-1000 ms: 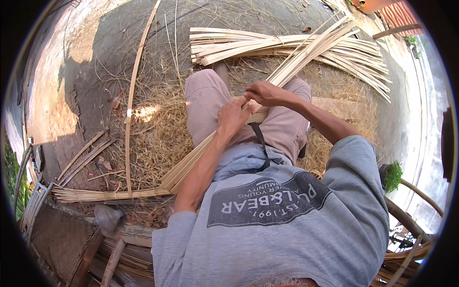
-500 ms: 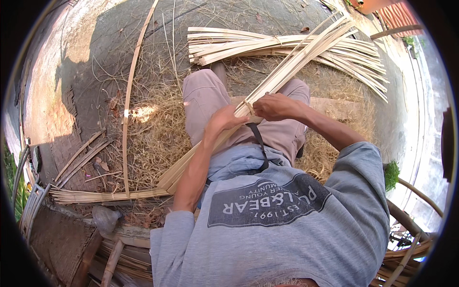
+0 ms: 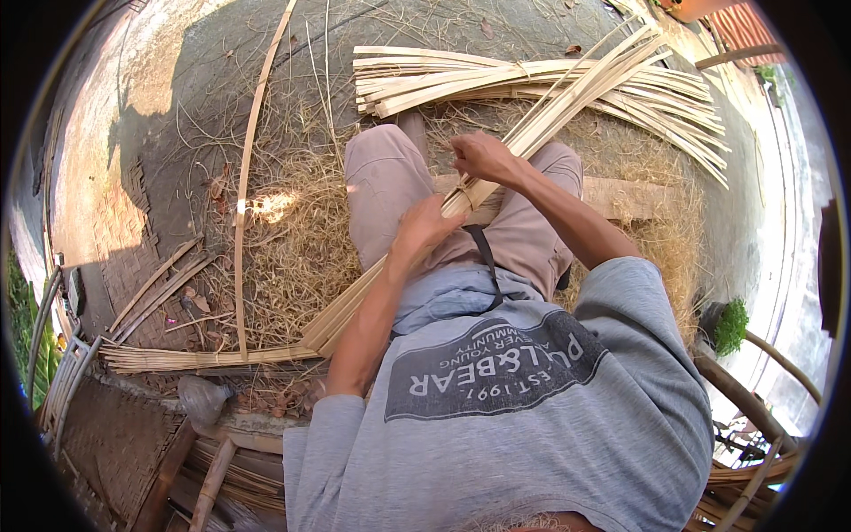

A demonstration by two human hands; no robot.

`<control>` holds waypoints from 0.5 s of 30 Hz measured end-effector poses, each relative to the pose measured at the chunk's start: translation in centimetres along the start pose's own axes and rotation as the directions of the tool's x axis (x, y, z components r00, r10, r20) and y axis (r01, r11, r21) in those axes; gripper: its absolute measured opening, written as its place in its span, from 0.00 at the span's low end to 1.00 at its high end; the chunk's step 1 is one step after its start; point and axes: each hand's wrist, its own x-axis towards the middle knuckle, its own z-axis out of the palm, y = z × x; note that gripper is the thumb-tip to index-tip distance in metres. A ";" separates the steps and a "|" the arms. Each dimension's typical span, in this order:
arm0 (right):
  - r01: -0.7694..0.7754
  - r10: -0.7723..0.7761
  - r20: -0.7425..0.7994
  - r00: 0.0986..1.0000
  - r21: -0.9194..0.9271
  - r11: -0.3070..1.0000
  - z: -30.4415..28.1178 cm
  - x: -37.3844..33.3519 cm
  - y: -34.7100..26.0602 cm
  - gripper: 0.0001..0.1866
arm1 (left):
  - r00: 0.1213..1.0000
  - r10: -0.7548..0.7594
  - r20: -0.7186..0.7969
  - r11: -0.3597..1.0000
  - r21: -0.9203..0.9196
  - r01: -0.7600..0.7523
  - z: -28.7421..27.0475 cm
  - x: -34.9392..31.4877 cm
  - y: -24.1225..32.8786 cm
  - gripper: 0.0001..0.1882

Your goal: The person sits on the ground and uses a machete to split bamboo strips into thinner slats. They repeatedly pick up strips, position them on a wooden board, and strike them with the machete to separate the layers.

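Observation:
A long bundle of pale split bamboo strips lies slantwise across my lap, from the lower left up to the far right. My left hand is closed around its middle, just below a thin binding strip that circles it. Just past that binding, my right hand is curled into a fist over the left side of the bundle. What its fingers pinch, if anything, is too small to make out. The bundle's lower part runs under my left forearm.
A second tied bundle of bamboo strips lies on the ground beyond my knees, under the first one's far end. Curly shavings cover the ground around me. One long strip stretches along the left, near a crumpled plastic bag.
My right hand has moved from beside the binding, up and left across the bundle. My left hand stays on the bundle by the binding.

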 end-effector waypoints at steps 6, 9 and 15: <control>-0.138 0.311 -0.380 0.871 0.418 0.898 3.3 -9.5 -1.7 0.13 | 0.953 -0.066 0.297 0.996 -0.038 0.081 -0.5 2.1 -1.5 0.38; -0.188 0.524 -0.377 0.763 0.647 0.739 6.3 -11.9 -3.7 0.14 | 0.991 0.044 0.128 0.988 -0.151 -0.024 -1.5 1.1 0.0 0.38; -0.120 0.543 -0.262 0.798 0.814 0.568 7.9 -11.6 -1.2 0.13 | 0.979 0.201 -0.028 0.952 -0.229 -0.202 -2.9 0.4 1.5 0.36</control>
